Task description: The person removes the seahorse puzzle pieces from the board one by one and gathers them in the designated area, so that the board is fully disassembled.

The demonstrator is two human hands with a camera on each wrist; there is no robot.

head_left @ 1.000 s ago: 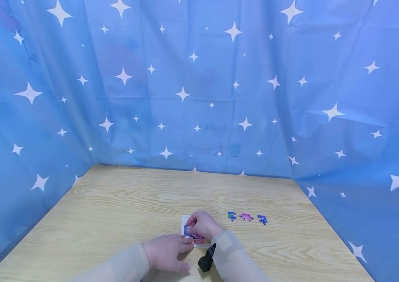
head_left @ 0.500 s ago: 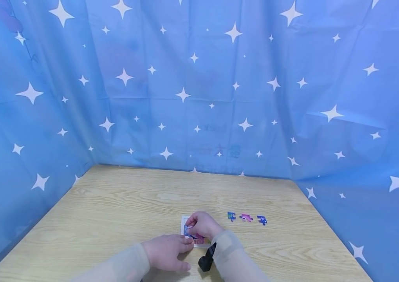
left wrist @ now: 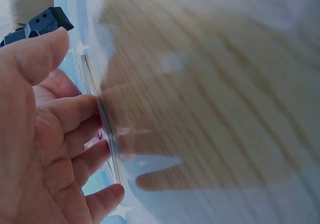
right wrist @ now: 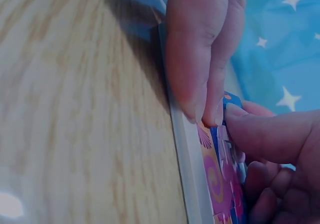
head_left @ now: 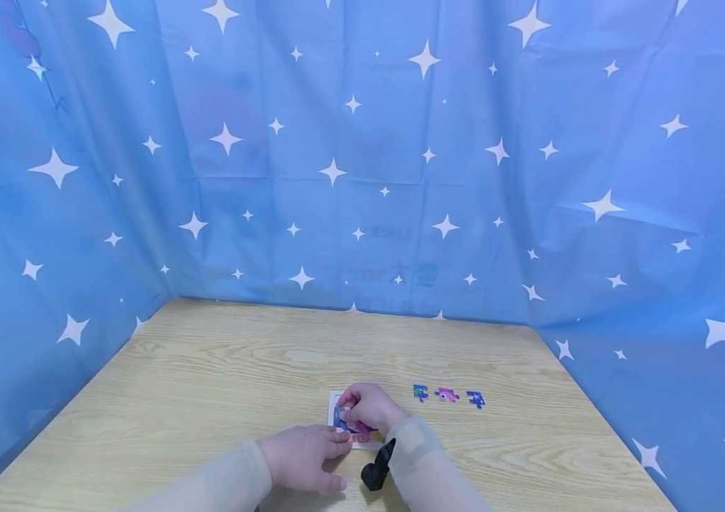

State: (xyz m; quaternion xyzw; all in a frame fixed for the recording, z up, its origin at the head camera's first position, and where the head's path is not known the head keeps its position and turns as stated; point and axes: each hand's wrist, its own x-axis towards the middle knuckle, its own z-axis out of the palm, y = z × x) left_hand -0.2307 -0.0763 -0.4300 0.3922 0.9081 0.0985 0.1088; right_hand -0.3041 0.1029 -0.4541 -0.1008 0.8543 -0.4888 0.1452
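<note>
My right hand bends over a small puzzle in a white-edged tray, on the wooden table. In the right wrist view its thumb and finger pinch a blue puzzle piece, low over the tray. My left hand lies at the near left corner, its extended fingers on the tray's pale edge. The left wrist view shows those fingertips against the thin tray side. Pink, orange and blue printed pieces sit inside the tray; my right hand hides part of them.
Right of the tray, three loose puzzle pieces lie in a row: a blue-green one, a pink one and a dark blue one. A black wrist camera hangs under my right wrist. A starry blue curtain surrounds the table.
My right hand shifts very slightly over the tray, still pinching the piece. My left hand and the three loose pieces stay where they were.
</note>
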